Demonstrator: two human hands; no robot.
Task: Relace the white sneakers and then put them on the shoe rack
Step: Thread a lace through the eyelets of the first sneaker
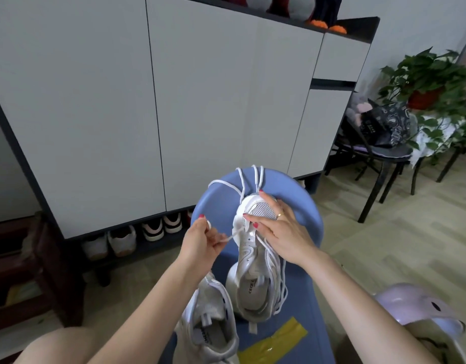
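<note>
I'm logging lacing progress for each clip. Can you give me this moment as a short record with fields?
surface: blue bench
shoe in work: white sneaker, toe pointing away, lace partly threaded
left hand: pinches a lace end, pulling it sideways
right hand: presses on the toe, steadying the shoe
loose lace: loops beyond the toe and along the shoe's right side
second sneaker: beside it, nearer the person, no lace visible
rack step: not yet done

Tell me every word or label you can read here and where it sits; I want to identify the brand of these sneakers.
"CECE", cut off after that: insole of the white sneaker on the blue stool.
Insole label in the second sneaker: partly hidden, letters too unclear to read.
No other legible text.
</note>
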